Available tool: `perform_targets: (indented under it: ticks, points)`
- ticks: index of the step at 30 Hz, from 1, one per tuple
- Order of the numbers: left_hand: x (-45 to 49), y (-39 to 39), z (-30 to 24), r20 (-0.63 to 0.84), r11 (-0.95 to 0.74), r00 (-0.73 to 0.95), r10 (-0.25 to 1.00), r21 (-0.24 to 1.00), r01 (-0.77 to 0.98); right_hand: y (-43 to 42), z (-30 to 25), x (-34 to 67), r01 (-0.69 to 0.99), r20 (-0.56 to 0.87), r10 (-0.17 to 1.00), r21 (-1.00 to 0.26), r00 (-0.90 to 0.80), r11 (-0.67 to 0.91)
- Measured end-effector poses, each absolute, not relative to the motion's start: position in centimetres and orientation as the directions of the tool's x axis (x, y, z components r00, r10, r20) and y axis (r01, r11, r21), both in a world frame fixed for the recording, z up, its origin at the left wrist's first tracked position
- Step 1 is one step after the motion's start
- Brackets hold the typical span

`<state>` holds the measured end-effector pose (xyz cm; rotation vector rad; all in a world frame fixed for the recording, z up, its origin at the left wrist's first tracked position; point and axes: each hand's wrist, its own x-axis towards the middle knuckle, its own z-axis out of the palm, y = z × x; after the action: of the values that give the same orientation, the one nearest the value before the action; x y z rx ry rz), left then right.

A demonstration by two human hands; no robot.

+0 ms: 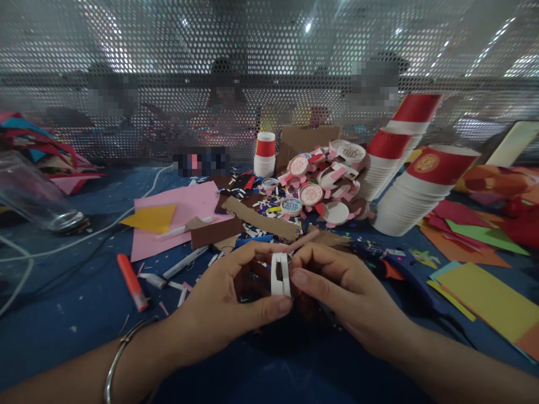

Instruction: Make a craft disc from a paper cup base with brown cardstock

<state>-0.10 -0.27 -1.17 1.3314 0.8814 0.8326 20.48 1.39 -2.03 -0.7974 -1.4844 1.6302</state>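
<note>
Just above the table, a small white paper piece (275, 275), folded with a slot-like gap in its middle, sits between both hands. My left hand (229, 297) pinches its lower edge with the thumb, and the other fingers curl behind it. From the other side, my right hand (345, 283) closes thumb and fingertips on its right edge. A thin pinkish-brown strip (304, 240) sticks up behind the right fingertips; whether it is held or attached cannot be made out. A dark blue glue gun (393, 259) with an orange trigger lies beyond my right hand.
Stacked red-and-white paper cups (415, 191) lean at the right, beside a heap of decorated cup bottoms (314, 179). Pink paper (177, 205), cardboard strips (261, 217), a red marker (132, 282) and coloured sheets (492, 297) lie around. A perforated metal screen (269, 73) stands behind.
</note>
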Motion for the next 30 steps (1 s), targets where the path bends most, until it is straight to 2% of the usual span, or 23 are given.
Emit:
perform_targets:
  ticks: [8, 17, 23, 30]
  points:
    - [-0.11, 0.21, -1.26, -0.035, 0.043, 0.381, 0.924, 0.999, -0.013, 1.50, -1.93, 20.37, -0.094, 0.037, 0.870, -0.996, -0.492, -0.010]
    - [-0.17, 0.20, -0.94, -0.054, 0.047, 0.387, 0.920, 0.999, 0.028, 1.54, -1.71, 20.45, -0.004, 0.090, 0.864, -0.995, -0.495, 0.101]
    - [-0.17, 0.30, -1.18, -0.053, 0.044, 0.335, 0.941, 0.998, 0.035, 1.34, -1.80, 20.39, 0.042, 0.078, 0.864, -0.993, -0.497, 0.114]
    - [0.15, 0.39, -0.99, -0.024, 0.033, 0.278, 0.960, 0.999, -0.027, 1.04, -2.25, 20.54, 0.126, 0.143, 0.845, -0.963, -0.516, 0.240]
